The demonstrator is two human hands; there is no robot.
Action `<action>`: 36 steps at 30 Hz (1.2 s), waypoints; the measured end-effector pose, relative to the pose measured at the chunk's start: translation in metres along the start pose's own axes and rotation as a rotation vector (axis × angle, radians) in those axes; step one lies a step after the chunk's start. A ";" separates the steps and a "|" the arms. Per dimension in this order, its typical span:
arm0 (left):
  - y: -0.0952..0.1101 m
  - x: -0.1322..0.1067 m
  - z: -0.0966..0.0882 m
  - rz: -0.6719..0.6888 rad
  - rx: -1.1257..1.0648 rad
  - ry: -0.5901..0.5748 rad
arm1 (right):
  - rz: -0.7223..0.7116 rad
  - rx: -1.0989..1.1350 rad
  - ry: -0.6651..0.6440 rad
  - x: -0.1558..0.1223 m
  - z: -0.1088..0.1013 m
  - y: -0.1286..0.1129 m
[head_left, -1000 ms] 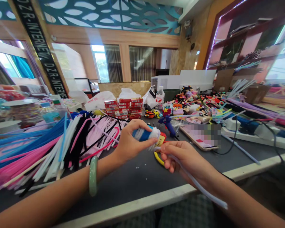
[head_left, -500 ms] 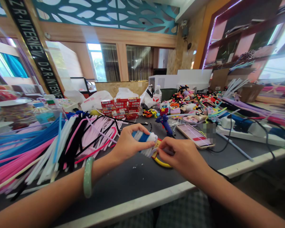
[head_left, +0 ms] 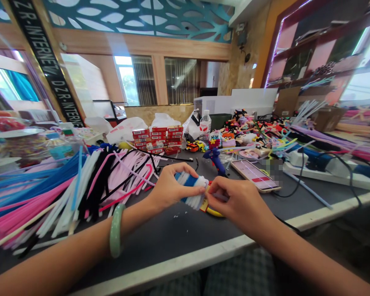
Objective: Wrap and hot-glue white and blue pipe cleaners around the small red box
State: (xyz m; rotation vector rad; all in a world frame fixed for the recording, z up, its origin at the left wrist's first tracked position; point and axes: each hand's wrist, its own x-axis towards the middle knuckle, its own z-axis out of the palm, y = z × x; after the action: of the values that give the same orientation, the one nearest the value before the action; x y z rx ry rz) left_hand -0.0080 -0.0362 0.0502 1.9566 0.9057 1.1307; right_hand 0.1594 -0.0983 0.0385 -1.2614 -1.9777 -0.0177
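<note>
My left hand is closed around a blue-and-white striped piece wound from fuzzy pipe cleaners, the thumb pressing its near side. At its right end, my right hand pinches with thumb and fingertips, close to the white coils. A pale pipe-cleaner end seems to be in that pinch, mostly hidden by the fingers. Below the hands, on the dark table, lies a tool with a curved yellow handle, partly covered. Behind them a blue glue gun rests on the table.
Bundles of pipe cleaners spread over the left side. Small red boxes are stacked at the back, near a plastic bottle. To the right lie a phone, a white power strip with cables, and a heap of small dolls.
The striped piece has turned slightly and shifted a little right in my left hand. My right hand keeps its pinch, nearer the coils; the pale strand between them shows less.
</note>
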 end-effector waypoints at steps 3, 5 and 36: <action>0.000 0.000 -0.001 0.009 0.005 -0.041 | 0.015 0.038 -0.035 0.002 -0.007 -0.003; 0.001 0.000 -0.001 0.005 0.006 -0.068 | 0.023 0.073 -0.078 0.004 -0.013 -0.004; 0.008 -0.017 0.008 -0.176 -0.856 -0.398 | 0.149 0.513 -0.154 0.001 -0.062 -0.026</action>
State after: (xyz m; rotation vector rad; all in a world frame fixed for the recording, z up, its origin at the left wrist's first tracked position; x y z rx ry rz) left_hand -0.0058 -0.0561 0.0465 1.2822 0.2822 0.7874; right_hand 0.1760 -0.1356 0.0918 -1.0838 -1.8440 0.6362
